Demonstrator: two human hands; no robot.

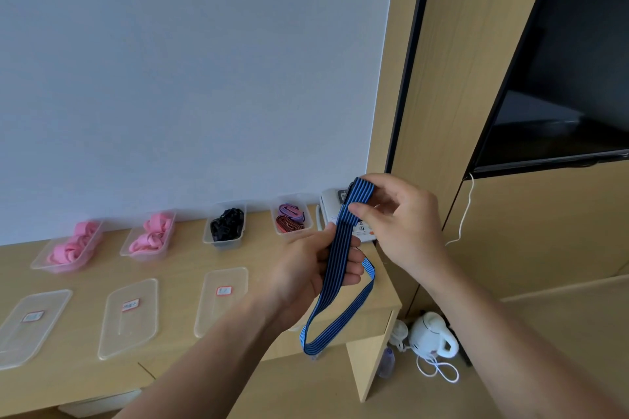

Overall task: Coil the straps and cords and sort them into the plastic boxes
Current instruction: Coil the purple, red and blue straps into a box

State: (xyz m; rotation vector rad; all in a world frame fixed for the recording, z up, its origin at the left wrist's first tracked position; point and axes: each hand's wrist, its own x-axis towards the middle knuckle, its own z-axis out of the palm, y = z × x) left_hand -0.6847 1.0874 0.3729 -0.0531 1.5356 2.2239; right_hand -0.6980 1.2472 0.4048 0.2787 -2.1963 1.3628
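Note:
A blue and black striped strap (335, 269) hangs in the air over the right end of the wooden desk (177, 258). My left hand (306, 269) grips its middle, fingers curled round the doubled band. Above it, my right hand (398, 218) pinches the strap's upper fold between thumb and fingers. A loose loop of the strap dangles below my left hand. Along the wall stand clear plastic boxes: two hold pink straps (73, 245) (151, 235), one holds black cords (227, 224), one holds red and purple straps (291, 218).
Three clear lids with red-edged labels (32, 323) (131, 315) (223, 296) lie flat on the desk's front half. A white telephone (332, 211) sits at the desk's right end. A white kettle (430, 337) with cord stands on the floor. A dark screen (561, 78) hangs at right.

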